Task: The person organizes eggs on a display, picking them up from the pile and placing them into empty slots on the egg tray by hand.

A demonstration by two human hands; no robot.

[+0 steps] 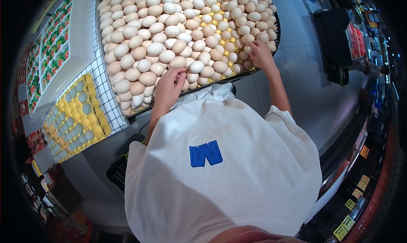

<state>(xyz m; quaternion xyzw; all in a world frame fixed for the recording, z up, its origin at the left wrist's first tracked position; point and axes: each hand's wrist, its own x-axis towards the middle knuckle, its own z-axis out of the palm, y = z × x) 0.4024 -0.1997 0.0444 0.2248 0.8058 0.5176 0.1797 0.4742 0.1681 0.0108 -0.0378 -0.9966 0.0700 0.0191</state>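
A wide pile of pale brown and cream eggs (pixel 155 48) fills a dark-rimmed display in front of me. My left hand (pixel 170 87) is at the pile's near edge, fingers curled in with the thumb close to them. Just right of its fingertips lies a whitish egg (pixel 196 67); whether anything is inside the fingers is hidden. Farther right, my right hand (pixel 262 56) reaches over the edge, its bent fingertips around an egg (pixel 248 49) beside a yellow egg tray (pixel 229 45). Part of that tray shows between the heaped eggs.
To the left, a yellow tray (pixel 96 99) holds bluish eggs on a white tiled ledge (pixel 111 105). Behind it stands a white box (pixel 80 43) of red and green packs. A dark basket (pixel 116 171) is low at my left. Shelves with price tags (pixel 348 222) line the right.
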